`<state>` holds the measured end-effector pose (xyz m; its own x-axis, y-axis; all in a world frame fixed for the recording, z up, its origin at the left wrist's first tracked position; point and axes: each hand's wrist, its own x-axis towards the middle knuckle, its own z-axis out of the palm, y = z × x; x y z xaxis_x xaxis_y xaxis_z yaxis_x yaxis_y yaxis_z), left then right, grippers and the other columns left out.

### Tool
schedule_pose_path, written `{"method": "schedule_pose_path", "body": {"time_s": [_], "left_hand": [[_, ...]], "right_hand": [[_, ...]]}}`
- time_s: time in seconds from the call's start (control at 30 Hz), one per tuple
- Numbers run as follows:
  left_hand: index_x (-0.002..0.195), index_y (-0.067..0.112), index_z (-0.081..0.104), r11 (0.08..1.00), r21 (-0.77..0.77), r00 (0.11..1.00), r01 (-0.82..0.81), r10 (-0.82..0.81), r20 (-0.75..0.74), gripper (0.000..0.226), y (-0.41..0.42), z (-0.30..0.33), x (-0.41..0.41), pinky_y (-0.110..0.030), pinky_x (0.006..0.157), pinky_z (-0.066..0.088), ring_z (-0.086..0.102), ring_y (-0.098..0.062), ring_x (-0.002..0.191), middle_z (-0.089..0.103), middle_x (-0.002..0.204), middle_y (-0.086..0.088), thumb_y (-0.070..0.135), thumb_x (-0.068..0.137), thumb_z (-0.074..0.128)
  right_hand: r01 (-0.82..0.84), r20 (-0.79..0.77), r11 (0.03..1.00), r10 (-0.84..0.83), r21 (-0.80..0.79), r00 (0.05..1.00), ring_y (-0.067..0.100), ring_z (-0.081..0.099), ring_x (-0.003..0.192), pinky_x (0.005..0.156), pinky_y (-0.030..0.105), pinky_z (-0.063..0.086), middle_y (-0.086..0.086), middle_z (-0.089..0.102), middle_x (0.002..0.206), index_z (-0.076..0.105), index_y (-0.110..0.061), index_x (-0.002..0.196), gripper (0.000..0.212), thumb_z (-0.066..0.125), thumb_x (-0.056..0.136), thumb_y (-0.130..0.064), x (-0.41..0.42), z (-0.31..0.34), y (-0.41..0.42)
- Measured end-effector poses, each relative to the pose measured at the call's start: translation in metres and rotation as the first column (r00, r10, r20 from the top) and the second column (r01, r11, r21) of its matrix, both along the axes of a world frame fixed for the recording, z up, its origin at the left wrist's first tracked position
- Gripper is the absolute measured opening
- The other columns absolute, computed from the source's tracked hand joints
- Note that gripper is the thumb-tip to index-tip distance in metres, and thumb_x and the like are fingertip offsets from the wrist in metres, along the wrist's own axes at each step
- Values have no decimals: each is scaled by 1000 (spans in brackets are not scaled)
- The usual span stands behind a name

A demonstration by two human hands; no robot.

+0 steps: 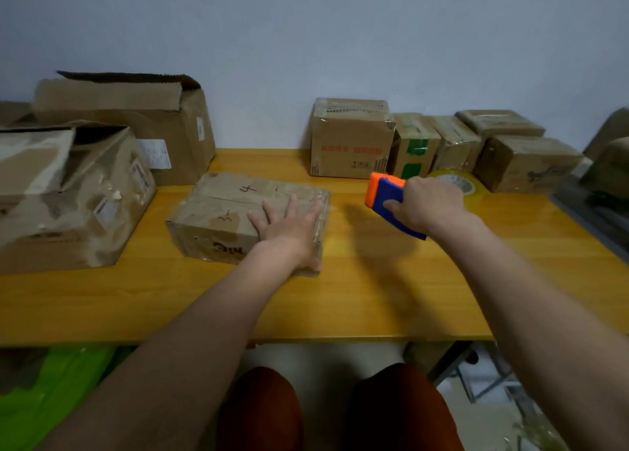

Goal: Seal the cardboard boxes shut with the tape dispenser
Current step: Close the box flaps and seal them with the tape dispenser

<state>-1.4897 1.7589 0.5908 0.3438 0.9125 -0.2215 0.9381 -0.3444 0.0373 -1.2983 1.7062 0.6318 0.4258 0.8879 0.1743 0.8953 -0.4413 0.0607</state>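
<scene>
Boxes are lining the table (374,301); the flat box (231,212) is lying under the left hand (289,229), palm spread flat, gripping nothing. Right of it, across bare tabletop, the right hand (425,205) is closing around the dispenser (384,192), hiding its roll. The tape roll (459,183) is peeking out behind that grip.

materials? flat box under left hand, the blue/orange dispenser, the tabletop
Flat box: brown corrugated cardboard, matte, worn; scuffed edges, pen marks on top.
Dispenser: looks like moulded plastic, smooth, saturated blue body with orange end.
Tabletop: yellow wood-grain surface with a slight sheen; laminate or varnished wood, cannot tell which.
</scene>
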Motion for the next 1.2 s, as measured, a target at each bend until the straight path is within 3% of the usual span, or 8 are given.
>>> {"method": "schedule_pose_path", "body": {"time_s": [0.33,0.47,0.63,0.8,0.93,1.03,1.1,1.2], "left_hand": [[151,25,-15,954,55,955,293,-295,19,129,2,-3,-31,-38,116,-4,-12,-17,147,-18,160,4,44,68,82],[153,27,-7,945,98,946,311,-318,62,120,3,-1,-32,-37,117,0,-5,-13,148,-10,161,8,49,70,78],[154,25,-1,925,218,936,310,-337,100,112,-8,-10,-21,-35,118,0,-1,-17,148,-4,162,6,60,74,69],[154,27,-3,907,273,929,321,-358,96,109,-5,-20,-26,-35,118,0,-3,-16,148,-6,162,5,69,76,60],[152,31,-9,914,219,927,341,-366,86,121,2,-25,-27,-33,113,-10,-11,-15,147,-14,161,7,82,65,57],[152,34,-10,922,167,926,350,-367,84,125,4,-24,-28,-32,108,-13,-14,-15,147,-16,160,9,88,60,55],[152,36,-9,921,125,916,369,-383,115,123,4,-19,-31,-31,107,-13,-15,-13,147,-16,160,10,89,60,53],[152,37,-3,922,83,902,378,-387,192,112,0,-13,-40,-31,109,-11,-12,-10,147,-12,161,11,90,65,44]], "right_hand": [[135,-54,989,-138,-65,989,32,55,113,89,40,44,14,59,121,52,-8,119,64,52,86,-63,13,-75,-14],[-66,-186,892,165,448,968,32,38,132,111,40,32,19,43,140,47,-1,129,54,51,94,-42,-24,-57,-9],[-45,-732,895,391,444,558,20,0,148,119,33,5,9,2,161,18,-8,150,54,36,103,-25,-87,-43,40],[254,-957,934,201,252,209,29,27,142,116,43,25,15,21,156,4,-11,153,60,35,101,-20,-84,-62,71],[356,-962,899,274,255,-3,22,37,137,111,40,34,10,35,152,28,-13,149,62,22,101,-51,-86,-75,72],[381,-914,887,355,262,-198,3,69,83,66,20,55,0,71,98,60,-19,114,60,13,101,-53,-87,-84,64],[373,-936,884,338,280,-97,9,69,86,74,22,55,3,70,97,62,-12,113,57,16,104,-45,-87,-91,57],[244,-881,905,226,347,415,25,54,112,99,38,41,11,59,119,56,-6,120,41,24,105,-28,-76,-94,52]]}}
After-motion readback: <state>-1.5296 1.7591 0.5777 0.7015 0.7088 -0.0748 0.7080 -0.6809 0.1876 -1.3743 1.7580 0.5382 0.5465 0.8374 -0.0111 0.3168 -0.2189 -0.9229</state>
